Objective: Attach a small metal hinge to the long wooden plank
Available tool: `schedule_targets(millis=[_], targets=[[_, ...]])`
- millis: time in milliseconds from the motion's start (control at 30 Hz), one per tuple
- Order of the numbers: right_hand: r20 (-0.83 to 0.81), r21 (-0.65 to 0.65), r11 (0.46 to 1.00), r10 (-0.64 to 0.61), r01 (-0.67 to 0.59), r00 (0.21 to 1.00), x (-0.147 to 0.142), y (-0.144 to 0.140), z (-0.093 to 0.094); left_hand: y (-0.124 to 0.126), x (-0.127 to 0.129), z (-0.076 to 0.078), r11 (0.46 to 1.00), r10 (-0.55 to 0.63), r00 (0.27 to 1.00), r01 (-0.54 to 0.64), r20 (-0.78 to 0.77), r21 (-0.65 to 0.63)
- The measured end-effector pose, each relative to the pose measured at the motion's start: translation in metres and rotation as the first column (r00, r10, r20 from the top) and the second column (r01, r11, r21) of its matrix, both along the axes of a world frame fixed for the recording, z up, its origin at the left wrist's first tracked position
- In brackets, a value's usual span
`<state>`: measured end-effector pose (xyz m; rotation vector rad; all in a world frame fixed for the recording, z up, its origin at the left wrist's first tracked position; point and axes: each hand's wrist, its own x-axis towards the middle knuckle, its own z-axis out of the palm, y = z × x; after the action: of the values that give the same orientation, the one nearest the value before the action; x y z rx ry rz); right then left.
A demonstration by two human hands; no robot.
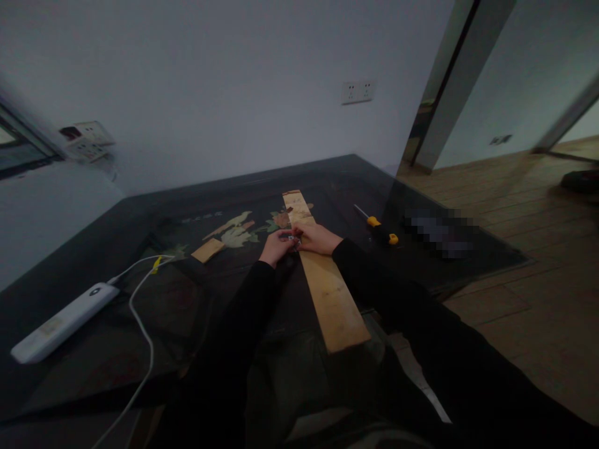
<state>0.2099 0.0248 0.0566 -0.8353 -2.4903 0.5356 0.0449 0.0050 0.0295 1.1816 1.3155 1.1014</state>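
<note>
A long wooden board runs away from me across the dark table, its near end reaching past the table's front edge. My left hand is at the board's left edge, fingers closed together. Over the board lies my right hand, its fingers pinched and meeting those of the left. Between the fingertips is a small metallic-looking piece, too small and dim to name. A screwdriver with a yellow and black handle rests to the right of the board.
The dark table has a floral pattern. A small wooden piece lies to the left. Farther left is a white power bank with a white cable. A blurred-out object sits at the right. Wall sockets are behind.
</note>
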Motion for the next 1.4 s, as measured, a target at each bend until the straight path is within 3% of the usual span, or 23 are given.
schedule_targets(millis=[633, 1000, 1233, 1400], targets=[[-0.126, -0.067, 0.997, 0.017, -0.026, 0.992, 0.000, 0.007, -0.009, 0.001, -0.003, -0.001, 0.999, 0.010, 0.997, -0.008, 0.072, -0.037], [-0.259, -0.113, 0.993, 0.002, -0.032, 0.966, 0.002, 0.002, 0.001, 0.003, -0.002, 0.001, 0.999, 0.037, 0.994, -0.040, 0.102, 0.032], [-0.287, -0.169, 0.984, -0.002, -0.048, 0.958, 0.019, 0.000, 0.015, -0.013, 0.010, 0.018, 0.995, -0.083, 0.953, 0.064, 0.292, 0.073], [-0.255, -0.228, 0.971, 0.015, -0.075, 0.967, 0.041, -0.009, 0.013, -0.028, 0.023, 0.022, 0.990, -0.142, 0.946, 0.141, 0.291, 0.024]])
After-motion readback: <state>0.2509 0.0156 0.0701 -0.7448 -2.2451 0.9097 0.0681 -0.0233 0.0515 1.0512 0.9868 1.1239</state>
